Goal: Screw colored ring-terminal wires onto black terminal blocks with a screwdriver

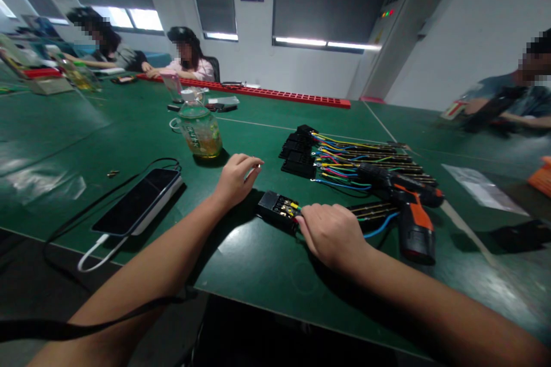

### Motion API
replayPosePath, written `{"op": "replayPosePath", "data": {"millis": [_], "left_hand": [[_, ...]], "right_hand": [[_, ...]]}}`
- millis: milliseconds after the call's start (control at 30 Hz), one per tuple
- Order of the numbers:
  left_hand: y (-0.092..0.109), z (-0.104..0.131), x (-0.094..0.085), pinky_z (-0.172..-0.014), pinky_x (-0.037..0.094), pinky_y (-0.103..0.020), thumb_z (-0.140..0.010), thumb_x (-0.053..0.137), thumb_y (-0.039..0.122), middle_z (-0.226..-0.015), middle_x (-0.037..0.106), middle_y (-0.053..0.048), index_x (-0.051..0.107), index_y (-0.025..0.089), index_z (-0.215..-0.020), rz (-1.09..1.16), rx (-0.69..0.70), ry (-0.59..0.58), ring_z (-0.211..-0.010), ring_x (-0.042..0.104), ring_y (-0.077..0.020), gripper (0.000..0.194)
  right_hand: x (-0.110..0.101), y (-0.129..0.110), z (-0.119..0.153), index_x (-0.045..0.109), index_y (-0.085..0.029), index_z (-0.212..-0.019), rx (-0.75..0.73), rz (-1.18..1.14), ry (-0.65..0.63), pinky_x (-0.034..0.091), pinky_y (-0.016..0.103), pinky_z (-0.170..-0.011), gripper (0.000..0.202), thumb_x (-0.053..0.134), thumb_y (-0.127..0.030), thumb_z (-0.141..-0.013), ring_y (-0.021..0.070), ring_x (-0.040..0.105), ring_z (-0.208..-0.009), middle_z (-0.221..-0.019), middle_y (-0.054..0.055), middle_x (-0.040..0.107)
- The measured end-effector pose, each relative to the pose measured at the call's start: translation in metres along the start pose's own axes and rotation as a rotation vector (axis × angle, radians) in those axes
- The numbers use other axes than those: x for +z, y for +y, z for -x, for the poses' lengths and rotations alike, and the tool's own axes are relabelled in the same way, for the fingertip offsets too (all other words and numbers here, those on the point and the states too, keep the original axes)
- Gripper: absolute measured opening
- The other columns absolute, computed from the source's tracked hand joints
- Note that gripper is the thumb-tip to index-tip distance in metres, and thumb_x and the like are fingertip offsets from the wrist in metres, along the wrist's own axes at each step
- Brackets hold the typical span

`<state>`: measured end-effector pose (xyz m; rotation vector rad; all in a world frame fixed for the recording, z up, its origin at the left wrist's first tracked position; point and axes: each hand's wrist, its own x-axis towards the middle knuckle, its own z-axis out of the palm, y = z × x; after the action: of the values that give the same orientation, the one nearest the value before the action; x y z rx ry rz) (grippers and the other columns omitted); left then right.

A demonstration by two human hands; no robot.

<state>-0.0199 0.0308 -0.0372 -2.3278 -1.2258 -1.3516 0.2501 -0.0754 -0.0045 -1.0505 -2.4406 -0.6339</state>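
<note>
A black terminal block point(278, 209) with brass-coloured contacts and yellow-sleeved wire ends lies on the green table before me. My right hand point(331, 233) is closed over the wires at the block's right end; its fingers hide most of them. Just left of the block and above the table is my left hand point(237, 179), thumb and fingertips pinched together. Something tiny and shiny shows at those fingertips, too small to name. Beyond my right hand, a black and orange cordless drill point(404, 200) lies across coloured wires.
Several similar black blocks point(299, 163) with wires lie behind. A drink jar point(200, 132) stands at left behind a phone point(138, 200) on a white power bank. Small brass pieces point(112, 174) lie nearby. Co-workers sit across and at right. A red strip point(293, 96) runs along the far edge.
</note>
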Motion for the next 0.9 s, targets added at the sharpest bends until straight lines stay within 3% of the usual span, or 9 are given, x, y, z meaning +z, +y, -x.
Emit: {"op": "replayPosePath", "data": {"millis": [267, 600, 900], "left_hand": [[0.006, -0.001, -0.003, -0.083, 0.055, -0.037, -0.102, 0.055, 0.025, -0.098, 0.072, -0.008, 0.072, 0.019, -0.107, 0.007, -0.005, 0.01, -0.091, 0.065, -0.0217, 0.019], [0.036, 0.0, -0.006, -0.087, 0.056, -0.039, -0.097, 0.055, 0.021, -0.098, 0.074, -0.008, 0.07, 0.019, -0.107, 0.055, 0.02, 0.024, -0.093, 0.067, -0.0225, 0.018], [0.041, 0.001, -0.005, -0.088, 0.057, -0.04, -0.095, 0.056, 0.019, -0.094, 0.072, -0.007, 0.071, 0.019, -0.1, 0.109, 0.044, 0.046, -0.089, 0.066, -0.021, 0.016]], "right_hand": [[-0.006, 0.01, -0.005, 0.061, -0.019, -0.077, -0.025, 0.044, -0.027, 0.016, 0.036, -0.065, 0.029, 0.05, -0.028, -0.102, 0.0191, 0.041, -0.063, -0.067, 0.004, 0.059], [0.007, 0.019, -0.002, 0.065, -0.018, -0.085, -0.011, -0.032, -0.055, 0.019, 0.034, -0.063, 0.029, 0.046, -0.028, -0.104, 0.0177, 0.043, -0.059, -0.07, 0.003, 0.065], [0.005, 0.019, -0.005, 0.066, -0.018, -0.088, 0.074, -0.111, -0.139, 0.024, 0.033, -0.064, 0.024, 0.047, -0.027, -0.1, 0.0161, 0.045, -0.058, -0.073, 0.003, 0.067]]}}
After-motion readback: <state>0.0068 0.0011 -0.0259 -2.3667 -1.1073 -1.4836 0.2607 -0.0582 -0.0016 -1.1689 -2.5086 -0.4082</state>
